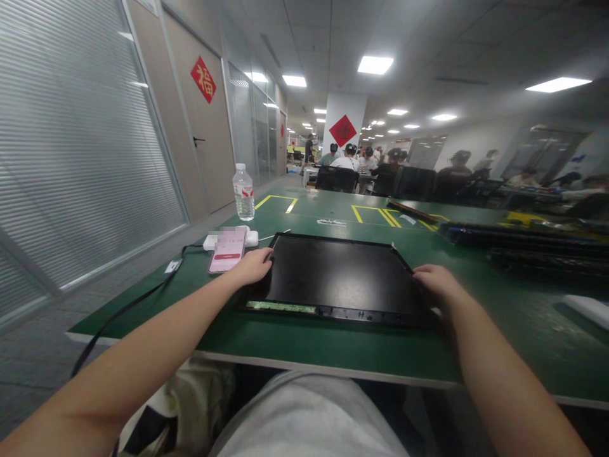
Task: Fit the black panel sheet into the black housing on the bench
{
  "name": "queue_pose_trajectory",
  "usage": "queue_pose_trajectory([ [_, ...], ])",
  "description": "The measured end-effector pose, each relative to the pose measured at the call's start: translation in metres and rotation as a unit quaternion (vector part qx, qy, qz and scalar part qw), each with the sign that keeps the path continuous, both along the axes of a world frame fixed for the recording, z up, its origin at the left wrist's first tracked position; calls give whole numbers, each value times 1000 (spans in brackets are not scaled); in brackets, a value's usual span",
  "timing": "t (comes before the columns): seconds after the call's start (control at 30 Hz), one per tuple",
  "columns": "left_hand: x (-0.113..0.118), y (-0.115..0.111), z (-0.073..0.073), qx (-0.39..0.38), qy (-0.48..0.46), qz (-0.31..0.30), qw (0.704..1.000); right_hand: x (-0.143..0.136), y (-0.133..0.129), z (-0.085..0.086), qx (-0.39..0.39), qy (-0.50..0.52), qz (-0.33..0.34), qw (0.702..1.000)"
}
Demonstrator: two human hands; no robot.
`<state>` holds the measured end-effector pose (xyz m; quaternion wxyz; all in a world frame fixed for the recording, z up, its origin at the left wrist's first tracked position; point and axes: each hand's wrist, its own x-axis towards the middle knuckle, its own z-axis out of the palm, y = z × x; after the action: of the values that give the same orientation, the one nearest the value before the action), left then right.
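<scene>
A flat black display panel [337, 273] lies face up in front of me, with a green circuit strip [280, 307] along its near edge. My left hand [254, 265] grips the panel's left edge, the fingers closed over the frame. At the opposite side, my right hand [440, 285] is closed on the right edge; some of its fingers are hidden under or behind the panel. Just left of my left hand, a phone [227, 251] with a lit pink screen leans against a white object [250, 237].
The green table [328, 349] has yellow tape marks [276, 198] at its far side. A water bottle [244, 193] stands at the back left. Dark stacked panels [518, 235] lie at the right, near a white object [587, 311]. A black cable [143, 292] crosses the left edge. Several people sit farther back.
</scene>
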<state>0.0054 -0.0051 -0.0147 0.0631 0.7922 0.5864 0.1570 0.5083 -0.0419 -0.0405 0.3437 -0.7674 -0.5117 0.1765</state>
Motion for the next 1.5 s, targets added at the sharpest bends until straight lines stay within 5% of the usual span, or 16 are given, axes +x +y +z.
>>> queue_pose_trajectory([
  [0.2, 6, -3, -2, 21, 0, 9, 1000, -11, -2, 12, -58, -26, -13, 998],
  [1.2, 5, 13, 17, -35, 73, 33, 996, -7, 11, 10, -124, 46, -12, 991],
  [1.5, 1, 9, 6, -3, 52, 51, 997, -12, 14, 2, -106, 43, -18, 993],
])
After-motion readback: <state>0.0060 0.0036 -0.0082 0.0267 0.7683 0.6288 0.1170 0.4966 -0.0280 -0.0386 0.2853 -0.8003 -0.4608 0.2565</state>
